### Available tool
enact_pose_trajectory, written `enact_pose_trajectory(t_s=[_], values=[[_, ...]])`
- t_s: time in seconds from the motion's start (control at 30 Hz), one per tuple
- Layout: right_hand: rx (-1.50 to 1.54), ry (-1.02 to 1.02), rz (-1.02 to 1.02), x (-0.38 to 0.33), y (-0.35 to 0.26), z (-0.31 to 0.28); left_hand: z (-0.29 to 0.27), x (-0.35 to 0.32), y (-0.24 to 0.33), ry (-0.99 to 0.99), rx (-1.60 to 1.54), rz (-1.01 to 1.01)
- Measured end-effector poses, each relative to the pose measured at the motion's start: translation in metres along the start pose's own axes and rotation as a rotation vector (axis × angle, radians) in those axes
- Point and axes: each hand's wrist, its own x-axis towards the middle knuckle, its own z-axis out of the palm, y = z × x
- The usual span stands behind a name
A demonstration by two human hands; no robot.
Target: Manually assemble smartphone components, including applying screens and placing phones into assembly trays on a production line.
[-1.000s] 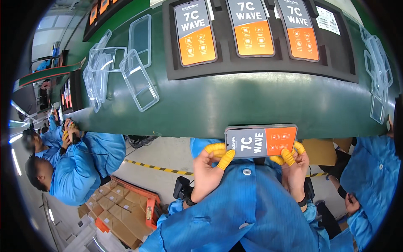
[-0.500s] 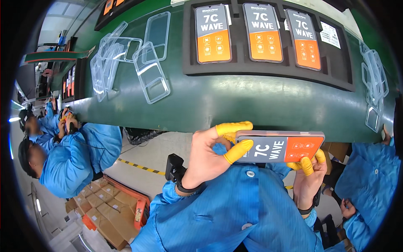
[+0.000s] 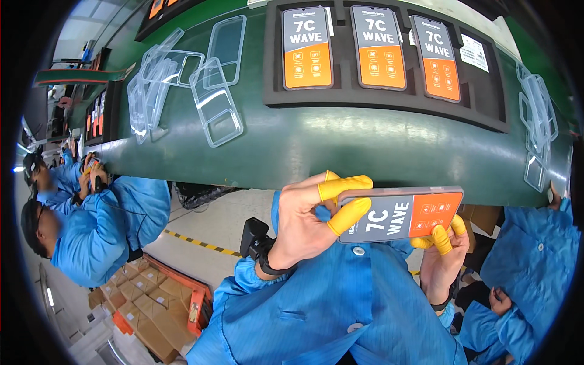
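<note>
I hold a phone point(image 3: 406, 213) flat in front of me, just below the edge of the green belt point(image 3: 340, 146); its screen film is grey on the left and orange on the right. My left hand point(image 3: 302, 220) pinches the phone's left end with yellow finger cots. My right hand point(image 3: 442, 263) supports the right end from underneath, also in yellow cots. Both my sleeves are blue.
On the belt lies a black foam tray point(image 3: 389, 102) holding three phones with orange-and-grey films. Clear phone cases point(image 3: 182, 85) lie in a heap at the left, more clear cases point(image 3: 536, 131) at the right. Co-workers in blue coats point(image 3: 97, 225) sit at left and at right; cardboard boxes point(image 3: 146, 307) stand below.
The phone has shifted right and risen slightly. My left hand came up from under it and now pinches its left end; my right hand has slid along to under the right end.
</note>
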Motion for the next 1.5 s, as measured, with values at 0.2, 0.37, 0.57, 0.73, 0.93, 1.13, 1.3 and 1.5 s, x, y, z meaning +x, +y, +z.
enact_pose_trajectory(t_s=[0.2,0.37,0.57,0.73,0.93,1.13,1.3,1.5], values=[[0.012,0.033,-0.099,0.006,-0.017,0.015,0.009,0.013,0.018,0.126,-0.256,-0.127],[-0.01,0.015,-0.126,0.007,-0.019,0.014,0.006,0.014,0.012,0.025,-0.179,-0.078],[0.018,0.009,-0.116,0.008,-0.019,0.012,0.016,0.017,0.007,0.068,-0.184,0.051],[0.042,0.038,-0.143,0.013,-0.018,0.016,0.013,0.022,0.006,0.041,-0.106,0.046],[0.017,0.008,-0.111,0.024,-0.019,0.018,0.009,0.03,0.01,0.062,-0.018,0.017],[0.036,0.031,-0.083,0.052,-0.015,0.002,0.012,0.047,0.002,-0.028,-0.067,-0.078],[0.173,0.103,-0.304,0.107,-0.055,0.009,0.005,0.05,0.001,0.181,-0.226,0.072],[0.335,0.173,-0.419,0.184,-0.059,0.01,-0.012,0.036,-0.029,0.353,-0.176,-0.057]])
